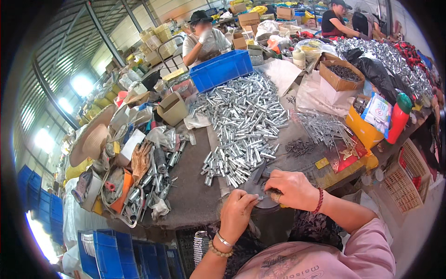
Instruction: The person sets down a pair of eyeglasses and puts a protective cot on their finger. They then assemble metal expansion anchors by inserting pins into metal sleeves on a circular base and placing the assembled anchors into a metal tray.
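At the front edge of the table my left hand (238, 211) is closed in a pinch on a small silvery metal part (260, 198), whose tip shows past the fingertips. Just to its right, my right hand (293, 188) has curled fingers with something dark and small under them, too hidden to name. Both hands are over a dark round metal fixture (254, 182) at the table edge. Beyond them spreads a large heap of shiny metal tubes (246, 125). A little pile of dark screws or pins (299, 147) lies right of the heap.
Thin metal rods (323, 128) lie to the right, near a yellow container (364, 123) and a red bottle with a green cap (399, 118). A blue bin (220, 72) stands behind the heap. Tools and a stained glove (141, 162) crowd the left. A person (204, 39) sits opposite.
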`<action>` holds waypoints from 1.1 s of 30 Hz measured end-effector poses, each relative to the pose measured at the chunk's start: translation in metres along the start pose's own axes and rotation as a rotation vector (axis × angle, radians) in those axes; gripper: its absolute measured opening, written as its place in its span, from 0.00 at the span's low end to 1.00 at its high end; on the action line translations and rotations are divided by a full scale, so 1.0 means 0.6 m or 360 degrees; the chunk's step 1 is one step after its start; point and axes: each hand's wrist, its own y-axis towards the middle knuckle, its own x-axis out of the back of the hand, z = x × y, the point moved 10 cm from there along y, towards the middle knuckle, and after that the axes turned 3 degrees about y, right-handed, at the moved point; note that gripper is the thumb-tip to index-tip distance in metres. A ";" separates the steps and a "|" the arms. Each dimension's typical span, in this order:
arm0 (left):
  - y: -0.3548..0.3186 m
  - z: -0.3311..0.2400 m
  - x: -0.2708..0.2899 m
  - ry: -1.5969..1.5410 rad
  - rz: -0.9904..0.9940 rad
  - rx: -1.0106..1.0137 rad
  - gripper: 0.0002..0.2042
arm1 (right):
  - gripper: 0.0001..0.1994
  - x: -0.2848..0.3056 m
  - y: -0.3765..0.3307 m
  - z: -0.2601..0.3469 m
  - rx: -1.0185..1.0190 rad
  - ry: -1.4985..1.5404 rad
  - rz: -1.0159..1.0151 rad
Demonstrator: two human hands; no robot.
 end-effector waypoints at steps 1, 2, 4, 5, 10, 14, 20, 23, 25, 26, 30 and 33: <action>0.003 0.006 -0.003 0.0053 -0.0007 -0.0036 0.06 | 0.08 -0.013 0.000 -0.001 -0.0015 0.0022 0.0042; -0.009 0.003 -0.009 0.0090 0.0010 -0.0056 0.06 | 0.08 -0.022 -0.007 -0.004 -0.0062 0.0046 0.0084; 0.004 0.014 -0.015 0.0004 0.0019 -0.0026 0.06 | 0.08 -0.013 -0.002 -0.012 0.0014 -0.0043 -0.0010; 0.007 0.012 -0.011 0.0020 0.0015 -0.0045 0.06 | 0.08 -0.010 -0.002 -0.009 0.0049 -0.0038 -0.0027; 0.018 0.015 -0.005 -0.0045 -0.0027 0.0008 0.07 | 0.10 -0.023 0.007 -0.018 -0.0042 -0.0008 0.0110; 0.012 0.017 -0.009 -0.0036 -0.0032 -0.0010 0.07 | 0.07 -0.031 0.008 -0.014 -0.0030 -0.0017 0.0105; 0.003 0.011 -0.008 -0.0010 -0.0066 -0.0036 0.09 | 0.05 -0.038 0.004 -0.001 0.0031 -0.0027 0.0122; 0.003 0.009 -0.005 -0.0004 -0.0091 -0.0063 0.09 | 0.04 -0.040 0.006 0.006 0.0059 -0.0048 0.0154; 0.003 0.011 -0.006 -0.0004 -0.0093 -0.0058 0.09 | 0.04 -0.041 0.009 0.010 0.0074 -0.0076 0.0172; 0.003 0.012 -0.007 -0.0004 -0.0093 -0.0055 0.09 | 0.04 -0.041 0.011 0.014 0.0103 -0.0106 0.0169; 0.006 0.015 -0.009 0.0006 -0.0083 -0.0049 0.09 | 0.05 -0.046 0.018 0.020 0.0149 -0.0221 0.0248; 0.003 0.014 -0.007 0.0008 -0.0091 -0.0072 0.09 | 0.05 -0.051 0.017 0.034 0.0213 -0.0363 0.0295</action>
